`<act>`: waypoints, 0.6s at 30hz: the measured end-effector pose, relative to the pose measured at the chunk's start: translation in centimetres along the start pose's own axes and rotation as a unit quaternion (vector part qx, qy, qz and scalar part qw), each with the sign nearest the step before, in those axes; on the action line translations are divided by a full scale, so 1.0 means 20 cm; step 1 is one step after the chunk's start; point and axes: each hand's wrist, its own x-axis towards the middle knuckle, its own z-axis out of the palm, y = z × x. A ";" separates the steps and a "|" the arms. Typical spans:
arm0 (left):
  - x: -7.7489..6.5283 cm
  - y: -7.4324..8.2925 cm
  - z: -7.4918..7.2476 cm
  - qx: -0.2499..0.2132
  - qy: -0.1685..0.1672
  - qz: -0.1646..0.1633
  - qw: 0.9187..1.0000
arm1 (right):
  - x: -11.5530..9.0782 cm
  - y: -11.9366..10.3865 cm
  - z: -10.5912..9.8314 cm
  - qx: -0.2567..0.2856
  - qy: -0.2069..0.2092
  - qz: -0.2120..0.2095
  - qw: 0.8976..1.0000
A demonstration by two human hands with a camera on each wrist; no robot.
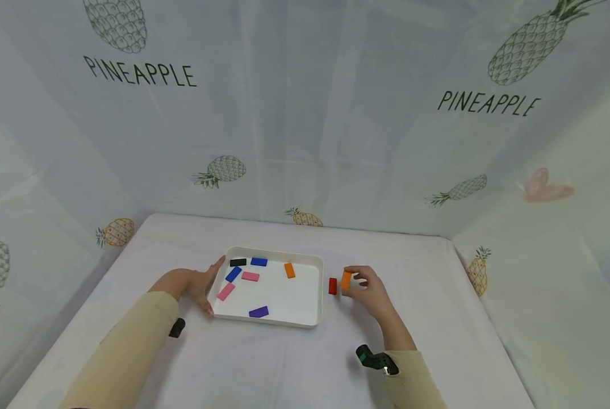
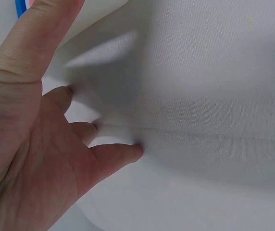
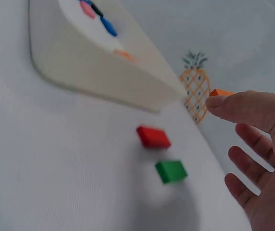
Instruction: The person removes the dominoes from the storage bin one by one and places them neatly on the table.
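My left hand [image 1: 201,288] is spread along the left wall of a shallow white tray [image 1: 320,292], fingers and thumb reaching its two left corners. In the left wrist view its thumb [image 2: 39,36] lies by the tray and the other fingertips are low at the tablecloth. Right of the tray, my right hand [image 1: 371,291] pinches an orange block [image 1: 346,280] between thumb and fingers, held above the table. Below it in the right wrist view, a red block [image 3: 154,137] and a green block [image 3: 171,171] rest on the cloth; the hand mostly hides the green one in the head view.
Inside the tray lie a black block [image 1: 238,262], blue blocks [image 1: 259,262], pink blocks [image 1: 250,276], another orange block [image 1: 289,270] and a purple block [image 1: 258,312]. A white cloth [image 1: 254,363] covers the table. Pineapple-printed curtains [image 1: 305,142] hang behind and at both sides.
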 end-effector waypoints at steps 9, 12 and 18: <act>0.01 -0.01 0.00 -0.002 0.000 0.000 1.000 | 0.00 0.14 -0.05 -0.016 -0.001 0.016 1.000; 0.01 -0.01 0.00 -0.004 -0.002 0.003 1.000 | 0.00 0.19 -0.05 -0.020 -0.002 0.009 1.000; 0.02 -0.01 0.00 -0.007 -0.005 0.004 1.000 | 0.00 0.29 -0.06 -0.009 0.002 0.045 0.999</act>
